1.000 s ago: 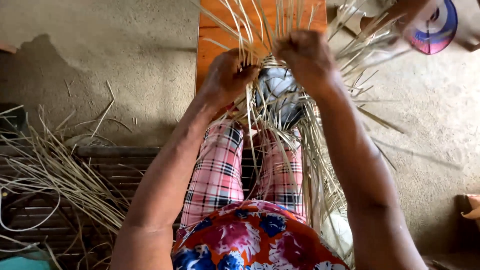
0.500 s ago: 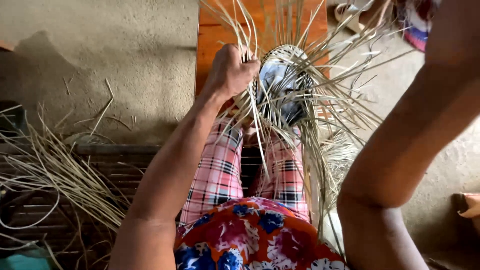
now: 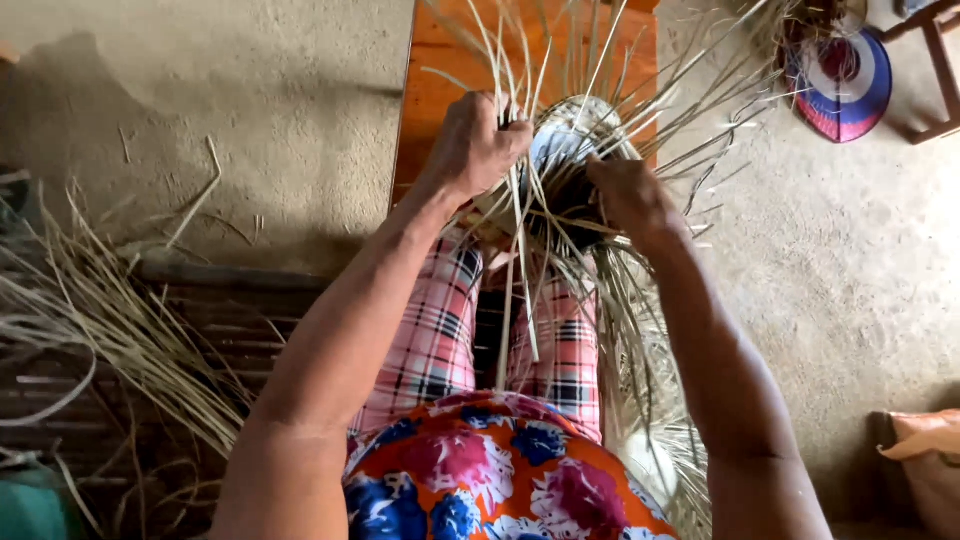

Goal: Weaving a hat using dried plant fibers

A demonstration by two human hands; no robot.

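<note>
Your left hand is closed around a bunch of upright straws at the left rim of the half-woven basket, fingers curled over the strands. Your right hand presses on the basket's right side, fingers bent onto the weave — whether it pinches a single strand, you cannot tell from here. The basket sits on your knees, just in front of the orange board, with loose straws fanning up and out on all sides. Your legs in pink plaid run beneath it, with long strands hanging down between and to the right of them. To your left lies a pile of straw on the floor — well apart from both hands. A round fan lies far right.
</note>
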